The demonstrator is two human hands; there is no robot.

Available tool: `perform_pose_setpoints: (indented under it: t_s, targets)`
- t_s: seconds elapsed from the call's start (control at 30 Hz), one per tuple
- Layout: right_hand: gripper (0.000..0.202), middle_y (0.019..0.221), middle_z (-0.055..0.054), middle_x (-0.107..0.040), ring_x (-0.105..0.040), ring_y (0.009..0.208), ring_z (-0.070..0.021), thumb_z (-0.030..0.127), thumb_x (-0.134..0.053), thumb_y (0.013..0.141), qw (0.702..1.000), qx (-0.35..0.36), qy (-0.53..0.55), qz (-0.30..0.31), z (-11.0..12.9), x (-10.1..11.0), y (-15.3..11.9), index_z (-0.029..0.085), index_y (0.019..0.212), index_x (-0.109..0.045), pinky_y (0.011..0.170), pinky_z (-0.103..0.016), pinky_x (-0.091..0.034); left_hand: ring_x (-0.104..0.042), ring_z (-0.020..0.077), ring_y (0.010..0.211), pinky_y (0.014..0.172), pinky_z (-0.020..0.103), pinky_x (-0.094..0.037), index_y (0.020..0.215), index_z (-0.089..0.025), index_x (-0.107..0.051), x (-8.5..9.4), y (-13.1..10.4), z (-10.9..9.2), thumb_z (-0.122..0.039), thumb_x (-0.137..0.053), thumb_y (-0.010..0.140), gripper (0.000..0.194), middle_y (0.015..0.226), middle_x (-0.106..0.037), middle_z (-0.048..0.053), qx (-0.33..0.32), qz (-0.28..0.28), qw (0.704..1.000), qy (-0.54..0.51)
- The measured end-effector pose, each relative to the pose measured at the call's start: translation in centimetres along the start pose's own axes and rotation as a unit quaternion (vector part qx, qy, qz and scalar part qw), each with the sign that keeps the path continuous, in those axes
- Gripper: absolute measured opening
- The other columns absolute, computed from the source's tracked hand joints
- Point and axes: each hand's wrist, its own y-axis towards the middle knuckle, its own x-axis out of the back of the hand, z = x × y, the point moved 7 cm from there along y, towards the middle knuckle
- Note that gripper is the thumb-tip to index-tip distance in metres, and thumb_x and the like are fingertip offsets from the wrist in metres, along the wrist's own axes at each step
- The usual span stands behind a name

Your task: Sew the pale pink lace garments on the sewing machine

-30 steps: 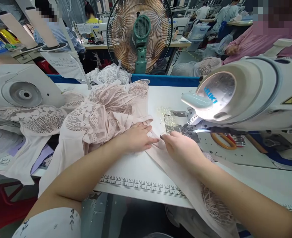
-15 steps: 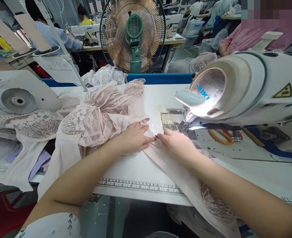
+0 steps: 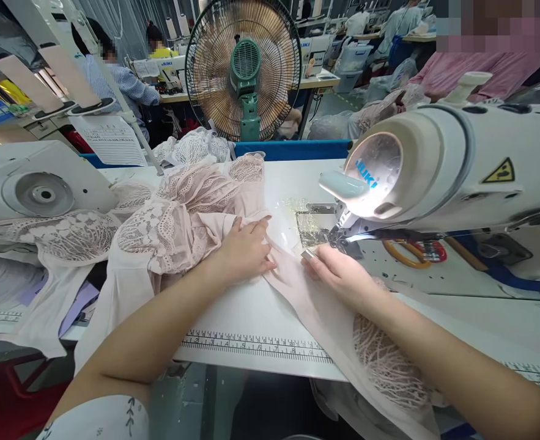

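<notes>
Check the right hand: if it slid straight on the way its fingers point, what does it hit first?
Probably the presser foot and needle area of the sewing machine. The right hand lies on the pink fabric, fingers aimed up-left toward the needle plate. Depth is unclear; it may pass just left of the foot.

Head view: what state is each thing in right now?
Left hand: flat on the pink fabric.
Right hand: on the fabric, fingertips near the needle plate.
Sewing machine: lamp lit.
Fan: upright; spinning or not, cannot tell.
Lace pile: bunched.
</notes>
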Motion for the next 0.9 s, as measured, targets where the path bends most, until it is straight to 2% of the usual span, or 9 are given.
perform_pose_setpoints:
  t_s: [0.07, 0.1, 0.17, 0.23, 0.3, 0.37, 0.43, 0.57, 0.9]
  targets:
    - [0.024, 0.064, -0.001, -0.055, -0.051, 0.060, -0.0153, 0.024, -0.031, 0.088, 1.000, -0.005, -0.004, 0.007, 0.1, -0.4, 0.2, 0.023, 0.066, -0.041, 0.054, -0.025, -0.036, -0.039, 0.0301, 0.124, 0.106, 0.048, -0.024, 0.094, -0.013, -0.068, 0.0, 0.1, -0.7, -0.045, -0.048, 0.086, 0.038, 0.134, -0.044, 0.014, -0.027, -0.027, 0.999, 0.016]
    - [0.024, 0.064, -0.001, -0.055, -0.051, 0.060, -0.0151, 0.024, -0.031, 0.088, 1.000, -0.006, -0.008, 0.008, 0.3, -0.5, 0.3, 0.023, 0.065, -0.039, 0.054, -0.025, -0.036, -0.044, 0.0281, 0.118, 0.104, 0.043, -0.029, 0.092, -0.012, -0.068, -0.3, 0.1, -0.9, -0.043, -0.047, 0.087, 0.038, 0.126, -0.051, 0.014, -0.034, -0.021, 0.999, 0.016]
    - [0.024, 0.063, -0.001, -0.053, -0.050, 0.060, -0.0148, 0.024, -0.033, 0.087, 1.000, -0.009, -0.019, 0.011, 0.5, -0.6, 0.6, 0.023, 0.063, -0.037, 0.054, -0.025, -0.035, -0.053, 0.0243, 0.103, 0.093, 0.035, -0.040, 0.092, -0.010, -0.067, -0.9, 0.2, -1.3, -0.041, -0.044, 0.089, 0.039, 0.110, -0.057, 0.013, -0.032, 0.017, 0.999, 0.007]
    - [0.022, 0.066, -0.002, -0.053, -0.049, 0.063, -0.0147, 0.022, -0.036, 0.085, 0.999, -0.010, -0.037, 0.012, 0.8, -0.5, 0.9, 0.022, 0.063, -0.037, 0.055, -0.024, -0.034, -0.055, 0.0234, 0.094, 0.083, 0.033, -0.044, 0.098, -0.008, -0.065, -1.1, 0.1, -1.5, -0.044, -0.041, 0.089, 0.044, 0.102, -0.058, 0.013, -0.021, 0.046, 0.999, -0.003]
    - [0.020, 0.070, -0.003, -0.052, -0.048, 0.065, -0.0149, 0.021, -0.037, 0.085, 0.998, -0.008, -0.058, 0.013, 1.3, -0.4, 1.4, 0.021, 0.065, -0.041, 0.056, -0.024, -0.033, -0.054, 0.0246, 0.094, 0.081, 0.034, -0.044, 0.112, -0.010, -0.059, -0.9, -0.2, -1.8, -0.050, -0.042, 0.087, 0.050, 0.102, -0.056, 0.013, -0.034, 0.051, 0.998, -0.015]
    - [0.020, 0.072, -0.003, -0.052, -0.048, 0.065, -0.0150, 0.019, -0.036, 0.085, 0.997, -0.005, -0.077, 0.020, 1.8, -0.4, 2.0, 0.019, 0.070, -0.048, 0.055, -0.024, -0.032, -0.053, 0.0265, 0.097, 0.082, 0.036, -0.043, 0.125, -0.017, -0.050, -0.7, -0.4, -2.1, -0.057, -0.044, 0.084, 0.058, 0.103, -0.054, 0.013, -0.051, 0.048, 0.997, -0.026]
    - [0.022, 0.074, -0.004, -0.054, -0.049, 0.065, -0.0149, 0.017, -0.035, 0.085, 0.995, 0.002, -0.094, 0.028, 2.5, -0.6, 2.5, 0.019, 0.077, -0.055, 0.054, -0.024, -0.029, -0.050, 0.0286, 0.100, 0.084, 0.038, -0.041, 0.130, -0.022, -0.047, -0.8, -0.6, -2.2, -0.060, -0.044, 0.082, 0.061, 0.105, -0.052, 0.013, -0.067, 0.051, 0.996, -0.029]
    - [0.025, 0.077, -0.003, -0.054, -0.048, 0.063, -0.0143, 0.020, -0.038, 0.084, 0.991, 0.026, -0.124, 0.036, 3.6, -1.1, 3.0, 0.021, 0.088, -0.062, 0.051, -0.024, -0.026, -0.047, 0.0296, 0.102, 0.086, 0.039, -0.039, 0.122, -0.020, -0.054, -1.4, -0.7, -2.2, -0.062, -0.043, 0.081, 0.060, 0.104, -0.050, 0.015, -0.082, 0.057, 0.995, -0.027]
    - [0.027, 0.077, -0.004, -0.054, -0.047, 0.058, -0.0132, 0.025, -0.037, 0.086, 0.985, 0.042, -0.167, 0.034, 3.9, -1.6, 3.3, 0.021, 0.092, -0.063, 0.048, -0.024, -0.024, -0.047, 0.0300, 0.101, 0.085, 0.040, -0.039, 0.117, -0.020, -0.059, -1.6, -0.5, -2.1, -0.062, -0.047, 0.080, 0.057, 0.105, -0.049, 0.014, -0.083, 0.061, 0.994, -0.029]
